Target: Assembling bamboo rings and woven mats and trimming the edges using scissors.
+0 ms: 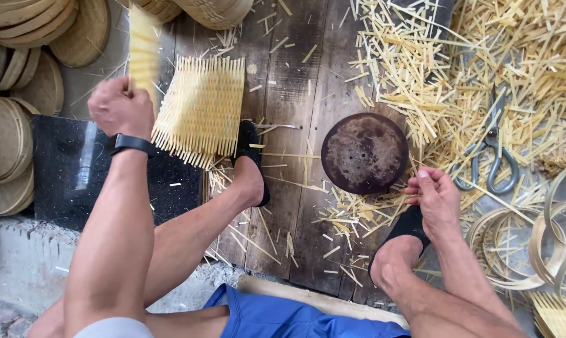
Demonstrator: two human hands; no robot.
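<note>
My left hand point(119, 106) is raised at the upper left, closed around a bundle of pale bamboo strips point(143, 50) that is blurred with motion. A black watch sits on that wrist. Just right of it a square woven bamboo mat point(201, 109) with loose strip ends lies on the wooden boards, its lower corner under my left foot in a black slipper point(251, 159). My right hand point(436, 197) hangs lower right, fingers loosely curled, touching the rim of a round dark metal disc point(364, 153). Whether it pinches a strip I cannot tell.
Heaps of cut bamboo strips point(483, 69) cover the upper right, with metal scissors point(492, 156) lying on them. Bamboo hoops point(533, 244) lie at the right edge. Stacked woven trays point(20, 75) fill the upper left. A dark stone slab point(70, 169) lies under my left arm.
</note>
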